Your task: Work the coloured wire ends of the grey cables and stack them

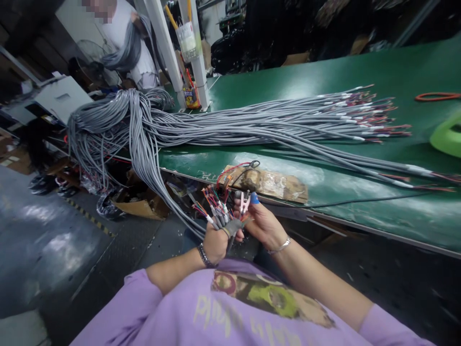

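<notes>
My left hand (216,244) is closed around a bunch of grey cables (185,218), just in front of my body. Their ends fan out above the fist, with white sleeves and thin red, green, blue and orange wires (212,199). My right hand (264,223) is right beside these ends, with its fingers pinched together and a blue covering on one fingertip. Between those fingers shows a small pale forked piece (245,203); its exact kind is unclear. Behind the hands, a worn wooden block (277,185) with a red and a black lead lies at the bench edge.
A large pile of grey cables (230,125) stretches along the green bench (360,178) and hangs over its left end. A white post (163,38) carries a pen holder (188,42). Cardboard boxes (140,204) sit below. Another person (124,43) carries cables at the back left.
</notes>
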The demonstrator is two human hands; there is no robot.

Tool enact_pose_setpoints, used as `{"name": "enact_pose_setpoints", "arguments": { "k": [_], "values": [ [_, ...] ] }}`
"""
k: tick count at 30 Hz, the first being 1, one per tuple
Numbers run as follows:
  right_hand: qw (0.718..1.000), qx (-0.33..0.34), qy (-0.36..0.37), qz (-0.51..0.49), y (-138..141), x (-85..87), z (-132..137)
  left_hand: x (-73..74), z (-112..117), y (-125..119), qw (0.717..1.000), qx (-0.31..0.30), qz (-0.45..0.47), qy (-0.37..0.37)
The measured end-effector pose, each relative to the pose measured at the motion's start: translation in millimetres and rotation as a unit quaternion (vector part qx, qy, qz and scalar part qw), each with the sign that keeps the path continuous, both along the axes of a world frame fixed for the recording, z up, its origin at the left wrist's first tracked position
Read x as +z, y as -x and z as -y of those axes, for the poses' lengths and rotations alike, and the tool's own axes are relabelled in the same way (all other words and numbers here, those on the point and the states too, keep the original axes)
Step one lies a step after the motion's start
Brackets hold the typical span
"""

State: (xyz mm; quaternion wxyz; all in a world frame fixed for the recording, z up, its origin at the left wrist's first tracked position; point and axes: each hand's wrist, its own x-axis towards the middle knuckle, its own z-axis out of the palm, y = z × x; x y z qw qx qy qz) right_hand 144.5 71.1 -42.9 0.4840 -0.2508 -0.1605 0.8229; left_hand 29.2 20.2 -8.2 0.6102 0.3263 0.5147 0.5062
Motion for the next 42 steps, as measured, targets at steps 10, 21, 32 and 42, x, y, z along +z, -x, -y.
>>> {"name": "enact_pose_setpoints", "arguments": {
  "k": [10, 21, 32, 42],
  "values": [
    [0.999, 0.018, -0.029, 0.004, 5, 8.8, 1, -0.6, -3, -3, 1.0, -0.002, 0.002, 0.021],
    [1.0, 0.001, -0.008, 0.003, 6, 0.7, 1, 0.8, -3, -4, 1.0, 0.004, 0.02, 0.023],
    [1.0, -0.016, -0.005, -0.015, 1, 3.1, 5, -1.0, 5, 4, 0.999, -0.03, -0.009, -0.011],
    [0.999, -0.022, -0.013, 0.021, -3, 8.4, 6, -3.1, 10, 11, 1.0, -0.021, -0.015, -0.008]
  ]
}}
